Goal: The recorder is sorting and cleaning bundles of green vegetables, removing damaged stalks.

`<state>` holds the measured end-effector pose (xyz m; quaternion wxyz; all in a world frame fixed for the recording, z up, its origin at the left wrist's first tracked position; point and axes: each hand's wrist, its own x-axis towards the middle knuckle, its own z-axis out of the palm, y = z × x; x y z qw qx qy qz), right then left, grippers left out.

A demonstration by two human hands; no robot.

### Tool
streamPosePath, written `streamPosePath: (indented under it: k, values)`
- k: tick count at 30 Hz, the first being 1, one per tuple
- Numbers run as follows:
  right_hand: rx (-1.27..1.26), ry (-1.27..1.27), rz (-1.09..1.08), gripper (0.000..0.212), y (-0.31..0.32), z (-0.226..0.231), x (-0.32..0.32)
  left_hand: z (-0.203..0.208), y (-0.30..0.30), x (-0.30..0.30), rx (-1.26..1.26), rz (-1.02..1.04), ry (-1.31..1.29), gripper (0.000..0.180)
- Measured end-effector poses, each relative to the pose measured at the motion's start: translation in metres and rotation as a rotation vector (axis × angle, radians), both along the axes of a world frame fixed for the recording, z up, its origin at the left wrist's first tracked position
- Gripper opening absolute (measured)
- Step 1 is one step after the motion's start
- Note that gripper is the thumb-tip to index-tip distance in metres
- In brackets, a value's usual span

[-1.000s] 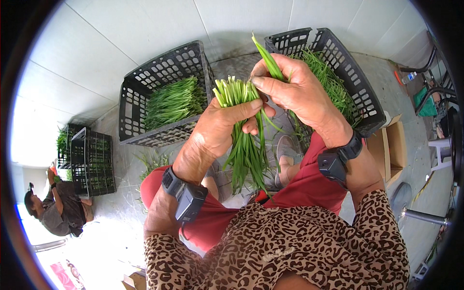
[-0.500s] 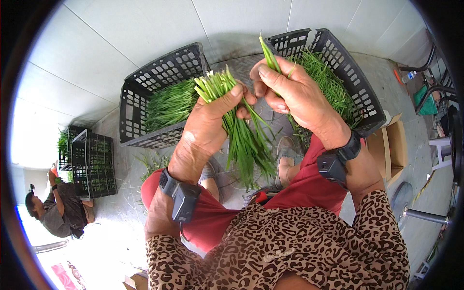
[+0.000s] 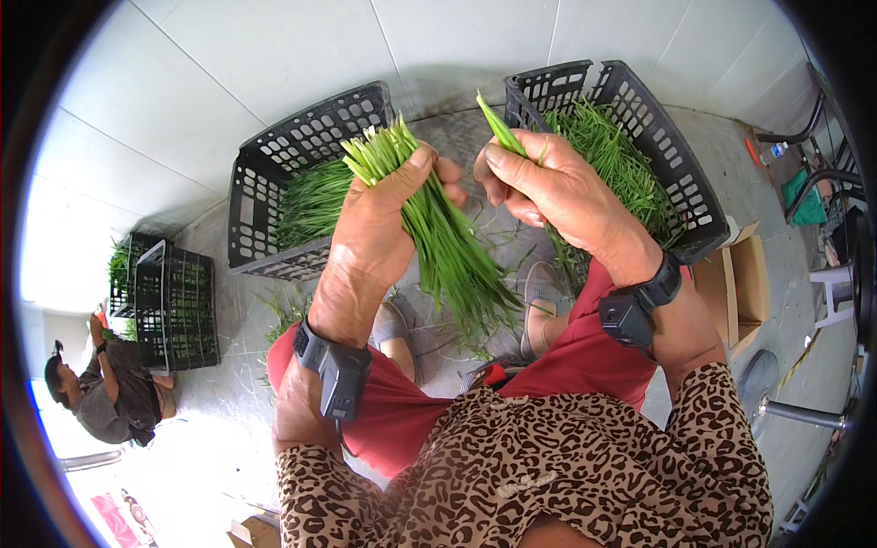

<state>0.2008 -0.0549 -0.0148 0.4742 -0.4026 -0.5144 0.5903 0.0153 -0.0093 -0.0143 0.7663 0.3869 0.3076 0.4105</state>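
My left hand (image 3: 388, 205) is closed round a thick bunch of garlic chives (image 3: 457, 256); the pale cut ends stick up past my thumb and the green leaves hang down to the right. In my right hand (image 3: 557, 187) a few chive stalks (image 3: 498, 123) are pinched between thumb and fingers, their tips pointing up. The two hands are a little apart, above the gap between two black crates. Behind my left hand, the left crate (image 3: 311, 137) holds chives (image 3: 315, 196) laid fairly evenly. Looser, tangled chives (image 3: 617, 164) fill the right crate (image 3: 671, 146).
Loose leaves (image 3: 288, 310) litter the grey floor by my feet. A cardboard box (image 3: 744, 283) stands right of the right crate. At far left, a person (image 3: 105, 393) sits near stacked black crates (image 3: 174, 306). A white wall (image 3: 475, 41) rises behind the crates. A metal pole (image 3: 804, 413) is at right.
My left hand has shifted left and slightly down with its bunch, away from my right hand. The stalks in my right hand have tilted further left and dropped slightly.
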Motion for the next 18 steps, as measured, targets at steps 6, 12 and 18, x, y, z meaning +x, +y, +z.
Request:
streamPosePath:
  k: [6,12,18]
  values:
    - [-0.046,-0.079,0.089,0.029,0.0,-0.003,-0.002,-0.008,0.005,0.001,-0.005,-0.014,-0.049,0.012]
    - [-0.034,-0.29,0.176,0.029,0.0,-0.007,-0.008,-0.001,0.0,0.006,0.105,-0.042,0.101,0.014]
    - [-0.092,-0.279,0.203,0.029,-0.001,-0.004,-0.007,-0.001,0.01,0.0,0.138,0.055,0.097,0.015]
